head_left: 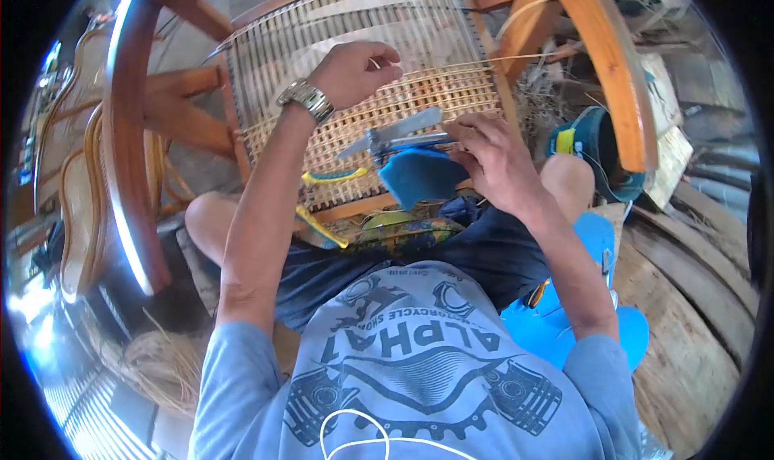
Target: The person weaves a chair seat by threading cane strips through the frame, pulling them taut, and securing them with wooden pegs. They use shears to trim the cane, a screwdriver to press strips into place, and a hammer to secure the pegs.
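Note:
My left hand [352, 74], with a metal watch [306, 99] on the wrist, hovers over the open strips of a chair seat [282, 49]. Its thumb and fingers are curled together at the end of a pale cane strand [524, 56] that runs in from the right. Below lies the woven cane [439, 89] part. My right hand [500, 160] is closed, fingers bent, near the right side of the weave; what it holds is hidden. Beside its fingertips rest a grey metal cutting tool [403, 129] and a blue flat piece [419, 178].
Yellow-and-black handles [334, 176] lie on the weave's near left. Wooden chair legs [129, 137] [609, 73] rise on both sides. A dark green bucket [601, 158] stands at right, and a blue object [540, 335] lies by my right arm. Loose fibre [165, 359] is at lower left.

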`<state>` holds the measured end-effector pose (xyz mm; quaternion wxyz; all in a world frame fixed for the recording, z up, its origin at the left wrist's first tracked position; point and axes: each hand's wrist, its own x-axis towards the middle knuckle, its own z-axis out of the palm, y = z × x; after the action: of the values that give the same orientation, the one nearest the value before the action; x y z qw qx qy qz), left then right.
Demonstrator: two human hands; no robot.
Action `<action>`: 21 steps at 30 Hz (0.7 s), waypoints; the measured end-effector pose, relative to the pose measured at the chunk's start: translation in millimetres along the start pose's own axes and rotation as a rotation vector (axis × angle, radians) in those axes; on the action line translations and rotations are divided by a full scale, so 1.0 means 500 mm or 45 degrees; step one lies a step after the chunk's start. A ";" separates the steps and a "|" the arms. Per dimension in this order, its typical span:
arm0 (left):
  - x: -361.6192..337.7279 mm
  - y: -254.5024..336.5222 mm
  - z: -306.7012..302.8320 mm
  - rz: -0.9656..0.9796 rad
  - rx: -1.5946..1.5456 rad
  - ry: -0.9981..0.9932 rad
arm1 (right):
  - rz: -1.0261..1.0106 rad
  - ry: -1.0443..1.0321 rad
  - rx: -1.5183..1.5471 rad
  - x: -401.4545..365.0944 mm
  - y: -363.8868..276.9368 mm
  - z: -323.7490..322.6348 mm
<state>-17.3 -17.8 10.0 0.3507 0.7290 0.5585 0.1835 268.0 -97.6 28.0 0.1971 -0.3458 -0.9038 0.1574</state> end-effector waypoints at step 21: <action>-0.092 0.067 -0.092 0.023 -0.270 0.183 | 0.061 -0.757 0.170 0.138 -0.336 0.166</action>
<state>-38.9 -51.6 71.2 0.3830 0.6778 0.5532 0.2964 87.9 -182.1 43.3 -0.0577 -0.2922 -0.9010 0.3153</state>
